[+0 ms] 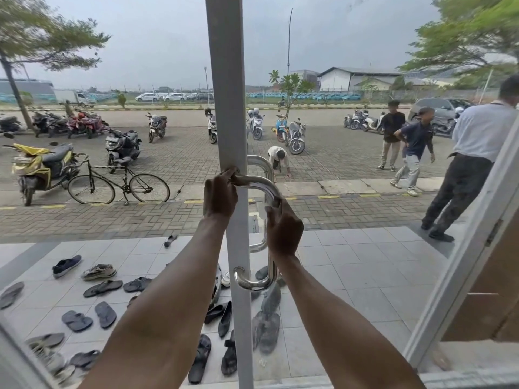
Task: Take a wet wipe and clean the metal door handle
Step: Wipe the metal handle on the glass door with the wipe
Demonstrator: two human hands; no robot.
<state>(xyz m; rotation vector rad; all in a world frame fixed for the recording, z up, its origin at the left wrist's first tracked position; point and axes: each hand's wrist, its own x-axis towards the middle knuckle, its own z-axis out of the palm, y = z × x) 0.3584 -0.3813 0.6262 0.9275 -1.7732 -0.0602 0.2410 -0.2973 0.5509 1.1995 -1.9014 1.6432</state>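
Note:
A curved metal door handle (262, 183) is fixed to the white frame of a glass door (228, 80), with its lower end at the frame further down. A thin wet wipe (247, 180) is stretched over the handle's upper bend. My left hand (220, 193) pinches the wipe's left end beside the frame. My right hand (283, 230) grips the wipe's other end against the handle's upright part. A second handle shows through the glass behind.
Several sandals and shoes (102, 287) lie on the tiled porch outside. A bicycle (119, 185) and motorbikes stand on the paving. Three people stand at the right, one close in a white shirt (477, 133). An open door edge (463, 262) is at the right.

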